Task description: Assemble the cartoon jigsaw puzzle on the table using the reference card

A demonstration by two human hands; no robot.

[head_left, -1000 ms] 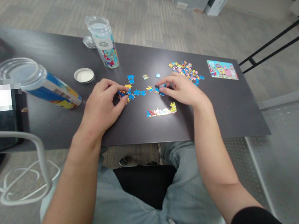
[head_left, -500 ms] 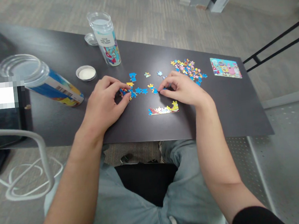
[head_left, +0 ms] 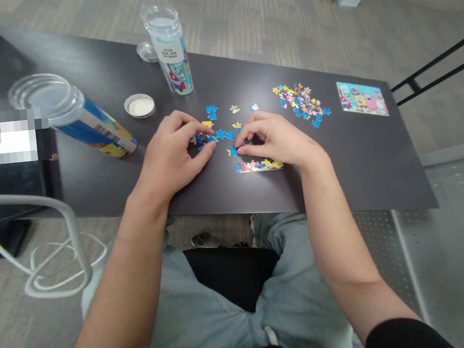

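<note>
My left hand [head_left: 174, 152] rests on the table at the left of the loose jigsaw work, thumb and index finger curled round a small cluster of joined puzzle pieces [head_left: 199, 139], partly hidden by the fingers. A blue joined strip [head_left: 224, 134] lies just right of its fingertips. Between thumb and index finger, my right hand [head_left: 280, 139] pinches a blue-and-yellow puzzle piece [head_left: 232, 152] low over or on the table. Nearer me lies an assembled puzzle strip [head_left: 259, 166]. Beyond the hands are a blue pair [head_left: 212, 112] and a few single pieces [head_left: 254, 107].
A heap of loose pieces [head_left: 301, 101] and a picture card [head_left: 362, 99] lie to the right. Two clear canisters, a large one [head_left: 87, 122] and a smaller one [head_left: 172, 59], stand left with lids [head_left: 140, 105] beside them. A white cable [head_left: 54, 199] hangs at the left edge.
My right hand has moved left and nearer to me with the blue-and-yellow puzzle piece. My left hand stays at the cluster. The whole view has shifted slightly.
</note>
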